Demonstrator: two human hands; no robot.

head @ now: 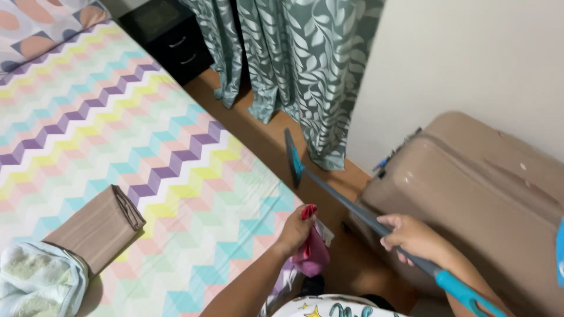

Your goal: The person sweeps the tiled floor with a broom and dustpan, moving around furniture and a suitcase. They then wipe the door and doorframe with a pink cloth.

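Right hand (411, 235): grip wrapped tight around the grey handle (352, 210) of a flat mop, near the point where grey meets the blue sleeve (464, 293). Handle slanted up and away from the body, crossing above the wooden floor (258, 132). Mop head (294, 157) at the far end, blue and grey, tilted on edge, held between the bed and the curtain (294, 64), just beside the curtain's lower hem.

Left hand (296, 229): grip pinched shut on a red cloth (311, 252), which hangs down below the fist at the bed's edge. Small pale scrap visible beside the cloth; kind not identifiable.

Bed (117, 129): covered by a zigzag sheet in pastel colours. Folded brown fabric (97, 229) lying on the sheet, touching a pale towel (35, 282) at the near left corner.

Tan suitcase (482, 194): lying flat against the white wall, just right of the handle. Dark cabinet (170, 35) at the far end of the floor strip.
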